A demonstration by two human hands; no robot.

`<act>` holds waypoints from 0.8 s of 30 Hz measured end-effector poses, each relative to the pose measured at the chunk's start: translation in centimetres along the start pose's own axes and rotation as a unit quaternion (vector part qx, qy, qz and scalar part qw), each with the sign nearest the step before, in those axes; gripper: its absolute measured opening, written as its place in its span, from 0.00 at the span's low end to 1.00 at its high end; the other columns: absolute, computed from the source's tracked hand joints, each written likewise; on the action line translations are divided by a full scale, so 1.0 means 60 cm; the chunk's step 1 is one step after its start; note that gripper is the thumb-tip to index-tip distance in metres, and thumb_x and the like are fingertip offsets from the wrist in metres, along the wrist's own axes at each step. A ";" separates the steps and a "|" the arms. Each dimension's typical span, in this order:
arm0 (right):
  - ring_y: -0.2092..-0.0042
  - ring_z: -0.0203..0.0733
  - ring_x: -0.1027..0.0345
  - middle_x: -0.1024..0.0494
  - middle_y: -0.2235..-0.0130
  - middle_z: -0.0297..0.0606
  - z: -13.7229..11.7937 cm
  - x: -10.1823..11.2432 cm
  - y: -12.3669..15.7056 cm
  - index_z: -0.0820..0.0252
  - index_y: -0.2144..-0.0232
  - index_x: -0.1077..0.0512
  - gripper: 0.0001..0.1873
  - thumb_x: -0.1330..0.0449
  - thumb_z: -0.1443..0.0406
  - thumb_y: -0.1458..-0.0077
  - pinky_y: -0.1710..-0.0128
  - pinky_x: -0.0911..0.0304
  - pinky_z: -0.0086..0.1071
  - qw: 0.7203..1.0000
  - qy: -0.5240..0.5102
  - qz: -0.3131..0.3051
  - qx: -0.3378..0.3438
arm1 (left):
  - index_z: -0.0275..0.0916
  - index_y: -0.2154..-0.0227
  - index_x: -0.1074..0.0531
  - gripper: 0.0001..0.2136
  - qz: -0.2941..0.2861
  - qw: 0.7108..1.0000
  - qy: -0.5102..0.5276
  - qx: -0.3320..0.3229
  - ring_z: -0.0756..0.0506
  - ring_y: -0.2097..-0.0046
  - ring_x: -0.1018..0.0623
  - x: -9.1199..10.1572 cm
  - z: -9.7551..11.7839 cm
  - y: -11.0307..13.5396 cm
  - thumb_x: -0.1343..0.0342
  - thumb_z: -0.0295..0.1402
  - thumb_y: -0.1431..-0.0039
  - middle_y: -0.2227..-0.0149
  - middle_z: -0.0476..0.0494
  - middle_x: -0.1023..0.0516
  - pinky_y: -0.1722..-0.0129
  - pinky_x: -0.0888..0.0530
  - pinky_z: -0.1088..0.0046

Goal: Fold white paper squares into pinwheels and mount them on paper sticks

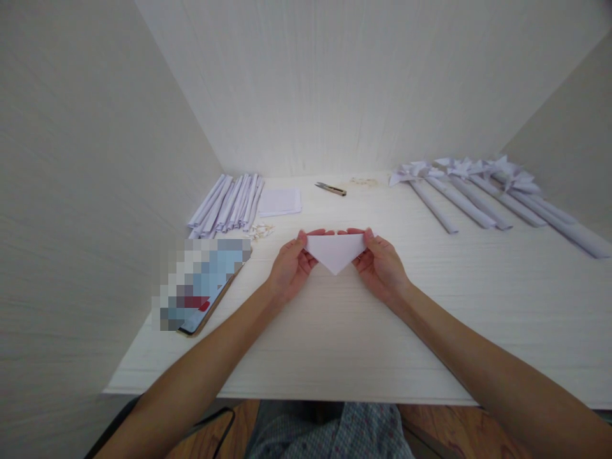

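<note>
Between my two hands is a white sheet of paper point(335, 252) folded into a triangle, its long edge away from me and its point toward me. My left hand point(292, 262) pinches the left corner, thumb on top and fingers underneath. At the right corner, my right hand point(380, 262) grips the paper in the same way. The fingertips of both hands show past the far edge. Whether the paper touches the table or is held just above it, I cannot tell.
Rolled paper tubes point(227, 204) lie at the back left, beside flat paper squares point(280, 201). Thread snips point(331, 189) lie at the back. Paper pinwheels on sticks point(478, 188) are at the right. A phone point(215, 287) lies near my left forearm. Small pale bits point(261, 231) lie by the tubes.
</note>
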State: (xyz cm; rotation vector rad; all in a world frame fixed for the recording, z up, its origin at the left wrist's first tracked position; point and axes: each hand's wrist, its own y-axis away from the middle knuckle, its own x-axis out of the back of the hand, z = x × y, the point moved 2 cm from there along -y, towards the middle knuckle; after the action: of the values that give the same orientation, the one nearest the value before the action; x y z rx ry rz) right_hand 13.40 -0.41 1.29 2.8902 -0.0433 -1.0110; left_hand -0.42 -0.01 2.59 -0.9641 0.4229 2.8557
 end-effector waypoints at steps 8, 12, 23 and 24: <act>0.62 0.41 0.29 0.22 0.73 0.39 0.000 0.001 0.000 0.61 0.76 0.28 0.13 0.41 0.56 0.54 0.60 0.34 0.36 0.999 0.006 -0.015 -0.029 | 0.32 0.76 0.27 0.15 -0.006 0.999 0.004 0.040 0.48 0.62 0.24 0.010 -0.002 -0.006 0.55 0.33 0.42 0.71 0.39 0.22 0.58 0.29 0.73; 0.64 0.40 0.28 0.23 0.74 0.38 -0.001 0.000 0.001 0.61 0.77 0.28 0.13 0.41 0.56 0.54 0.61 0.34 0.36 0.999 0.009 -0.023 -0.034 | 0.33 0.77 0.27 0.15 -0.017 0.998 0.011 0.052 0.48 0.63 0.24 0.012 -0.003 -0.006 0.55 0.32 0.42 0.73 0.40 0.22 0.57 0.30 0.72; 0.68 0.35 0.30 0.22 0.73 0.37 -0.001 0.004 -0.003 0.60 0.77 0.27 0.12 0.42 0.57 0.52 0.66 0.34 0.29 1.000 0.016 -0.016 -0.016 | 0.34 0.81 0.28 0.12 -0.010 1.000 0.007 0.025 0.52 0.71 0.25 0.012 0.003 -0.002 0.50 0.31 0.46 0.76 0.45 0.23 0.66 0.29 0.77; 0.68 0.35 0.30 0.22 0.73 0.37 -0.001 0.004 -0.003 0.60 0.77 0.27 0.12 0.42 0.57 0.52 0.67 0.34 0.29 1.000 0.019 -0.013 -0.013 | 0.34 0.80 0.28 0.10 -0.011 1.000 -0.003 0.013 0.52 0.71 0.25 0.013 0.004 -0.002 0.48 0.31 0.47 0.76 0.45 0.23 0.66 0.29 0.77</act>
State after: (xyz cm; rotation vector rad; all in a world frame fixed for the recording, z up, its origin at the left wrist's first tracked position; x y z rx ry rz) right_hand 13.61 -0.23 1.16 2.8917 0.0088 -0.9537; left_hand -1.13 0.20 2.27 -0.9489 0.4460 2.8259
